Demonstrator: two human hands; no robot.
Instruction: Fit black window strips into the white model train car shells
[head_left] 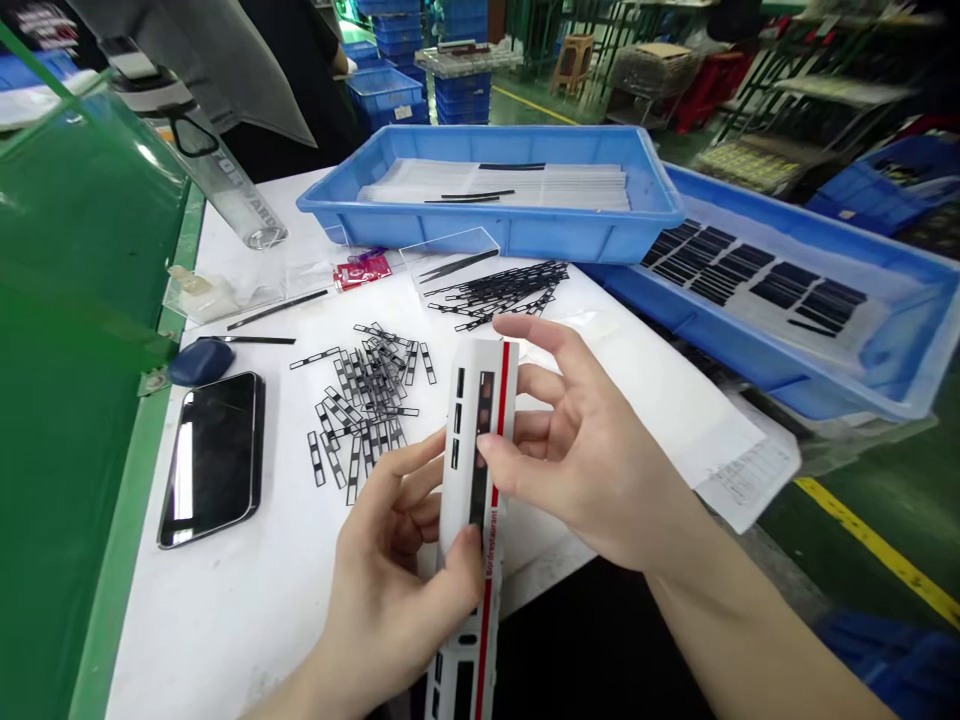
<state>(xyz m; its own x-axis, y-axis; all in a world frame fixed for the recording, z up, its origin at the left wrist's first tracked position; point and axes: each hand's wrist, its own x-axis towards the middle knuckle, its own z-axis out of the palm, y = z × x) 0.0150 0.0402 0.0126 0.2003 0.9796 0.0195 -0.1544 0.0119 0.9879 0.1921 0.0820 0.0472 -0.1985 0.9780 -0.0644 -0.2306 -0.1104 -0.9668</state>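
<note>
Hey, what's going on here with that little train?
A person holds a white model train carriage in both hands. The left hand grips it lower down, and the right hand rests its fingers on its windows. Black frame pieces lie heaped on the white table, with a blue tray behind.

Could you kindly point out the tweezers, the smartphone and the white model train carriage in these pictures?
tweezers (457,267), head view, mid-shank
smartphone (214,460), head view, screen centre
white model train carriage (469,400), head view, white side wall
</note>
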